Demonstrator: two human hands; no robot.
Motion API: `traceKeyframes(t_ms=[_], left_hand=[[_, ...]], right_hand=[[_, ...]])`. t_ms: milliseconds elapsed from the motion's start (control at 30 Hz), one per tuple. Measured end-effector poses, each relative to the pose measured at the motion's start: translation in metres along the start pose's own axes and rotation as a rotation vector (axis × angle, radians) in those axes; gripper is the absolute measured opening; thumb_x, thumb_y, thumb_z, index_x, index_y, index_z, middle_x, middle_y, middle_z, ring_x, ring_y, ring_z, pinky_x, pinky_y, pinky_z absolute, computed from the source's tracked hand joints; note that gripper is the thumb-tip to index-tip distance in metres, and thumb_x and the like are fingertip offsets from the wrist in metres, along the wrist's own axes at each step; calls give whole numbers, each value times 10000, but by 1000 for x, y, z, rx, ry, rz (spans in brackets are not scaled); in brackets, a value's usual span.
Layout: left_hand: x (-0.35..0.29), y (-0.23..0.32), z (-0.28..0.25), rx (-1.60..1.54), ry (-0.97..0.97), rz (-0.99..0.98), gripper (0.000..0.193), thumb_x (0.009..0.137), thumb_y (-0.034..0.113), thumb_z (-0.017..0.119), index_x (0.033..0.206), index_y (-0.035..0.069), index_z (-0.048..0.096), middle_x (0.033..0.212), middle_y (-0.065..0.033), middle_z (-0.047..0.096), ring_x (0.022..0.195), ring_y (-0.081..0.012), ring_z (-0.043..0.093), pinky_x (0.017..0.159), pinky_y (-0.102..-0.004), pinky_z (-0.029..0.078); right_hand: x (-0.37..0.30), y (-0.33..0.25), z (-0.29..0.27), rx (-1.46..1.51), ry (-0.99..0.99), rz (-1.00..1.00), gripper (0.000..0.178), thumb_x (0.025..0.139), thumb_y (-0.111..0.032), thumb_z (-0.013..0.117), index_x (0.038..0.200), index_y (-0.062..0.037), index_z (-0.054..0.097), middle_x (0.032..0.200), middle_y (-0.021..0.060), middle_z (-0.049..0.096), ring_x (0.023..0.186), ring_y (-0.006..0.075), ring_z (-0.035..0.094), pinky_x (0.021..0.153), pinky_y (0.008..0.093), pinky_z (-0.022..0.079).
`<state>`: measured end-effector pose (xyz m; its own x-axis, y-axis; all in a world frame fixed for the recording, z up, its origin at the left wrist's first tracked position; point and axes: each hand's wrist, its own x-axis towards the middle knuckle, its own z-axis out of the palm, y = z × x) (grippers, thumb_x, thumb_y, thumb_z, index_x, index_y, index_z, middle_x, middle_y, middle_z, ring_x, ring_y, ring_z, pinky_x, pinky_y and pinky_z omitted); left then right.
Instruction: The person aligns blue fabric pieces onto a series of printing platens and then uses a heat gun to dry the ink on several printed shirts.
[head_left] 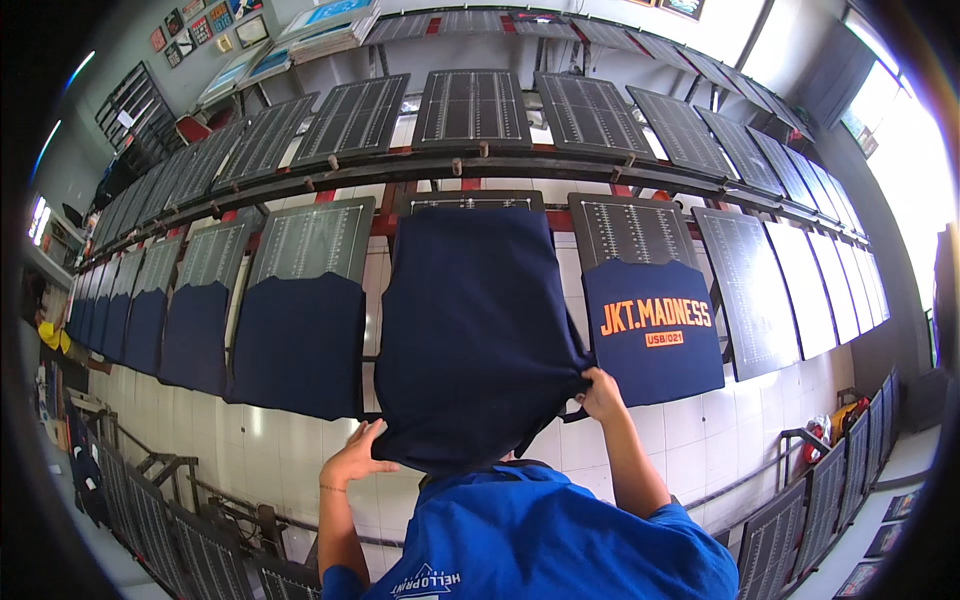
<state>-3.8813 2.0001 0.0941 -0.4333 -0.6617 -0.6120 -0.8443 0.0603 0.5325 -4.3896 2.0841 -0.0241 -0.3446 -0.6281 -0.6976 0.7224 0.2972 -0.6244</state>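
Navy shirt [465,330] in hand: one, landmark. At its near edge: one left hand [352,458], one right hand [602,395], two total. Left of it: at least five plain navy shirts [297,345], far end too bunched to count. Right of it: one orange-printed shirt [658,355], then one bare grey board [748,290], at least three pale boards [812,285]. Beyond it, next row: at least six gridded boards [473,110].

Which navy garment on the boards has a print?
The printed garment, just right of the held garment gripped by the right hand: it alone shows orange print; the held one and the garments to its left look plain.
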Motion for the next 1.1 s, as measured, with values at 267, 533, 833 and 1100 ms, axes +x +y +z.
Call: traceKeyframes(t_ms=[267,533,833,1100], left_hand=[[157,-86,46,-1070,409,-144,679,961,484,600,1358,-51,470,1350,-204,533,1262,-309,492,1075,-348,358],[125,-76,53,-833,788,-14,361,972,359,619,918,6,562,866,-17,565,788,-135,491,726,-335,439],[141,-53,-27,-451,156,55,486,873,272,710,1163,-101,597,1027,-213,687,953,-276,664,896,-364,500],[166,-61,-42,-299,-184,83,462,824,249,752,1107,-91,617,962,-187,693,887,-268,670,836,-359,504]], right_hand=[[-14,26,-21,-658,-201,5,356,902,-167,629,1228,-27,601,1025,60,681,888,173,653,761,342,525],[-17,34,-30,-666,-84,-163,184,878,-110,610,1019,4,643,873,39,640,711,127,593,673,267,492],[-11,-8,22,-935,-38,-164,350,852,-154,650,1108,84,639,925,90,689,839,158,642,792,281,504],[-2,-7,40,-966,-35,-27,349,844,-131,686,1097,106,652,916,123,714,794,186,676,756,306,534]])
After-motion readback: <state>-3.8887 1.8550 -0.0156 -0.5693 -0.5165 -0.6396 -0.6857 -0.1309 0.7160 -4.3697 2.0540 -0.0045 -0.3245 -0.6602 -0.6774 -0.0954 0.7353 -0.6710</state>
